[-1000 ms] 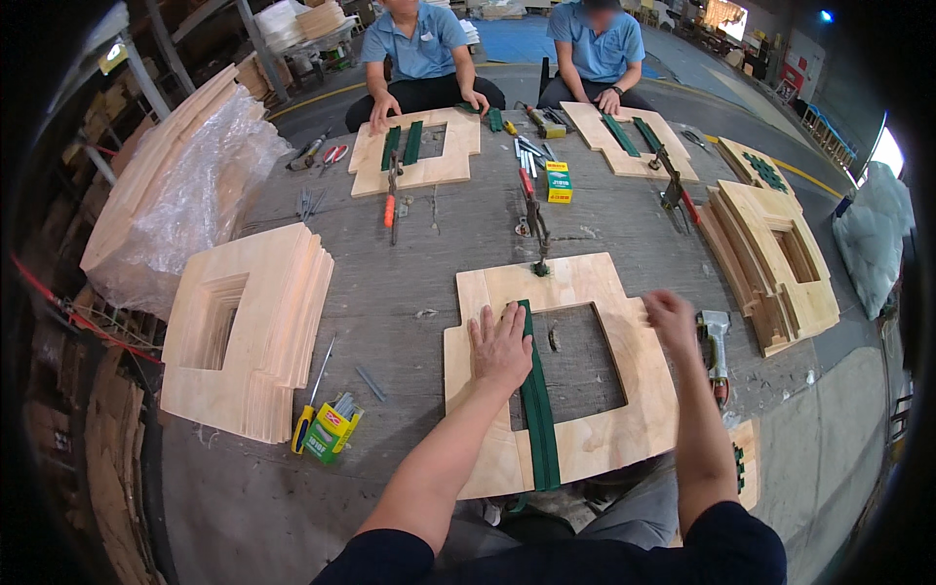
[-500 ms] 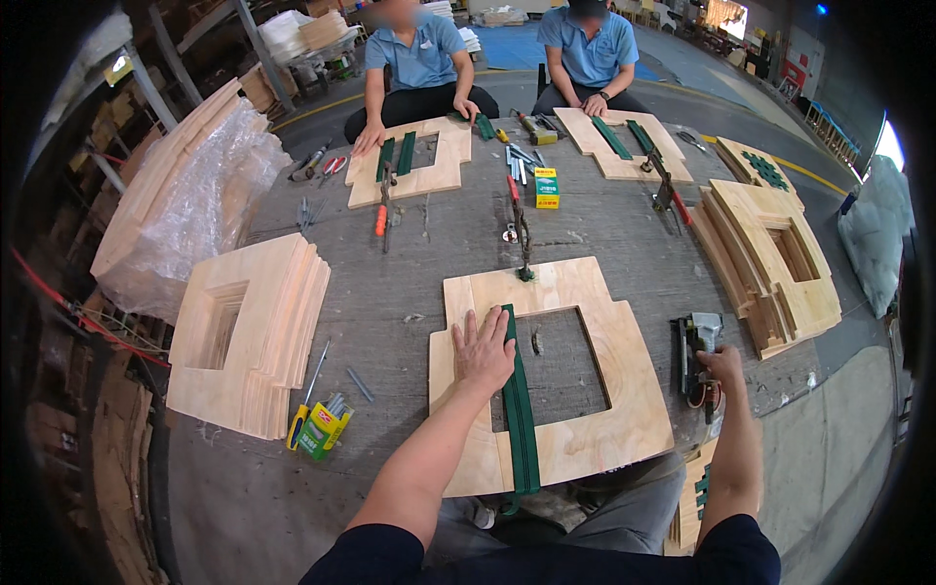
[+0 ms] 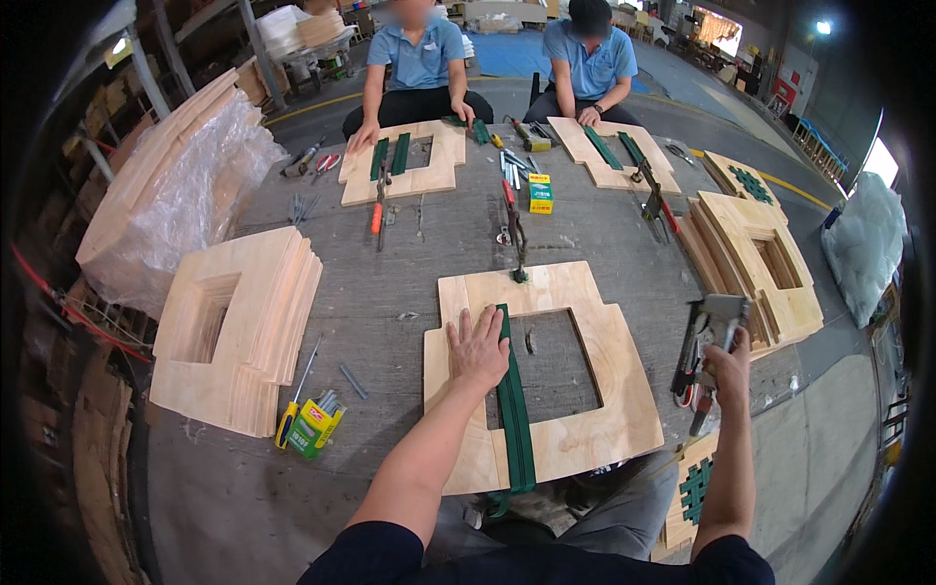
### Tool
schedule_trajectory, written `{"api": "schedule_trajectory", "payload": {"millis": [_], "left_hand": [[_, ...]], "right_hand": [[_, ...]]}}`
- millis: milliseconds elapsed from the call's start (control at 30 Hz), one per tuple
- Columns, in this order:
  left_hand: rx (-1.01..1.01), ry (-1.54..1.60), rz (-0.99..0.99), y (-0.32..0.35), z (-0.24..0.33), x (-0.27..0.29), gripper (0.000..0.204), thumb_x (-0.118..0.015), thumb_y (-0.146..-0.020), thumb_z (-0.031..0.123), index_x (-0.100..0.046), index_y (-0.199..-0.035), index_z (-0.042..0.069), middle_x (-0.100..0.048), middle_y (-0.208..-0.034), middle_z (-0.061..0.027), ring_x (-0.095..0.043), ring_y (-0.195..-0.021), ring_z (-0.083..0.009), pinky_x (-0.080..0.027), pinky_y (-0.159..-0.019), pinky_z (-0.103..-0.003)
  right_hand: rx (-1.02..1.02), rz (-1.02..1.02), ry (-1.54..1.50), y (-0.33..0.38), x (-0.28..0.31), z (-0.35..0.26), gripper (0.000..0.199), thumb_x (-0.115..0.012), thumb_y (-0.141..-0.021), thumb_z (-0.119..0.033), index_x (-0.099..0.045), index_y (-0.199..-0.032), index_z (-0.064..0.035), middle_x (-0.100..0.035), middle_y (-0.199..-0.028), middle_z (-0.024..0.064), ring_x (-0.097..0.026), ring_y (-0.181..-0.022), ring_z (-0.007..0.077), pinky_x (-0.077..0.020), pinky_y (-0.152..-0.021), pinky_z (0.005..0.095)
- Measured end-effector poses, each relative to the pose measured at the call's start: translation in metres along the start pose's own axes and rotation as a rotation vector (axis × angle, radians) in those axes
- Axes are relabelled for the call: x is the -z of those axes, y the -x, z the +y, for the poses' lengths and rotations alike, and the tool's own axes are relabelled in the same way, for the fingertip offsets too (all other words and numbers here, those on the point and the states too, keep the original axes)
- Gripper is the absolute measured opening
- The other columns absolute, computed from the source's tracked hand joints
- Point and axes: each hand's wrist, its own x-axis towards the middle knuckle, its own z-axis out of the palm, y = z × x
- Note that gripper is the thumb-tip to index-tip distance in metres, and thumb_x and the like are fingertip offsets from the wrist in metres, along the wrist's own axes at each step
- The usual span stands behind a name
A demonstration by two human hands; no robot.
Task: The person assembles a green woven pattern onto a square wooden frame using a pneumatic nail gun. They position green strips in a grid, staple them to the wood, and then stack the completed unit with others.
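A plywood frame (image 3: 609, 429) with a square cut-out lies at the table's near edge. Down the left part of its opening runs a green webbing strap (image 3: 517, 419), its loose end hanging past the near edge. My left hand (image 3: 478, 349) rests flat with fingers outstretched on the wood, fingertips against the strap's far end. Off to the right, my right hand (image 3: 727, 369) is wrapped round the handle of a staple gun (image 3: 723, 310), raised off the tabletop. Below and beside the gun are red-handled scissors (image 3: 686, 390), partly hidden. A toggle clamp (image 3: 520, 249) stands at the frame's far edge.
Stacks of plywood frames stand left (image 3: 229, 331) and right (image 3: 770, 253). A staple box (image 3: 317, 426) and screwdriver (image 3: 297, 400) lie near left; another box (image 3: 540, 193) sits farther back. Across the table (image 3: 390, 273), two people in blue shirts handle frames with green straps.
My right hand has picked the staple gun up from the table and tilted it. My left hand stays on the frame and strap. The view has shifted slightly.
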Motion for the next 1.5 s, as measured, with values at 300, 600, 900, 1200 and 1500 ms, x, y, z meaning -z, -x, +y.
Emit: {"api": "schedule_trajectory", "payload": {"millis": [300,600,900,1200,1500], "left_hand": [[-0.009,0.08,0.036,0.002,-0.005,-0.001,0.062,-0.047,-0.105,0.04,-0.034,-0.162,0.019,-0.025,-0.17,0.0021,-0.02,-0.156,-0.0373,-0.013,-0.126,-0.061],[0.011,0.059,0.01,-0.001,-0.01,-0.01,0.061,-0.04,-0.106,0.042,-0.032,-0.163,0.022,-0.024,-0.171,0.0049,-0.016,-0.157,-0.0362,-0.008,-0.126,-0.061],[0.014,0.11,0.012,0.0,-0.012,-0.008,0.062,-0.042,-0.105,0.042,-0.033,-0.163,0.023,-0.025,-0.171,0.0052,-0.015,-0.158,-0.037,-0.007,-0.126,-0.061],[0.024,0.128,-0.011,-0.003,-0.018,-0.009,0.063,-0.044,-0.104,0.04,-0.032,-0.163,0.021,-0.025,-0.171,0.0047,-0.014,-0.158,-0.0384,-0.006,-0.126,-0.061],[0.004,0.146,0.017,-0.001,-0.019,-0.011,0.065,-0.05,-0.1,0.034,-0.036,-0.162,0.02,-0.028,-0.17,0.0036,-0.016,-0.157,-0.0386,-0.007,-0.126,-0.062]], "right_hand": [[-0.248,-0.288,-0.182,0.071,-0.089,-0.09,0.026,-0.071,-0.098,-0.033,-0.062,-0.1,-0.0093,-0.059,-0.069,0.0031,-0.058,-0.05,0.0162,-0.048,-0.046,0.0337],[-0.308,-0.687,0.049,0.064,-0.288,-0.086,0.026,-0.074,-0.096,-0.027,-0.066,-0.109,-0.0061,-0.065,-0.089,0.0038,-0.056,-0.057,0.0145,-0.0459,-0.046,0.0333],[-0.382,-0.692,0.078,0.054,-0.33,-0.056,0.028,-0.075,-0.096,-0.029,-0.066,-0.108,-0.006,-0.063,-0.092,0.0044,-0.058,-0.066,0.0167,-0.049,-0.052,0.0346],[-0.391,-0.658,0.137,0.061,-0.341,-0.056,0.028,-0.076,-0.095,-0.027,-0.065,-0.108,-0.0052,-0.064,-0.091,0.0046,-0.059,-0.069,0.017,-0.0505,-0.055,0.0346],[-0.347,-0.626,0.112,0.07,-0.339,-0.051,0.025,-0.075,-0.096,-0.025,-0.063,-0.106,-0.0045,-0.064,-0.088,0.0043,-0.056,-0.059,0.0165,-0.0466,-0.047,0.0343]]}}
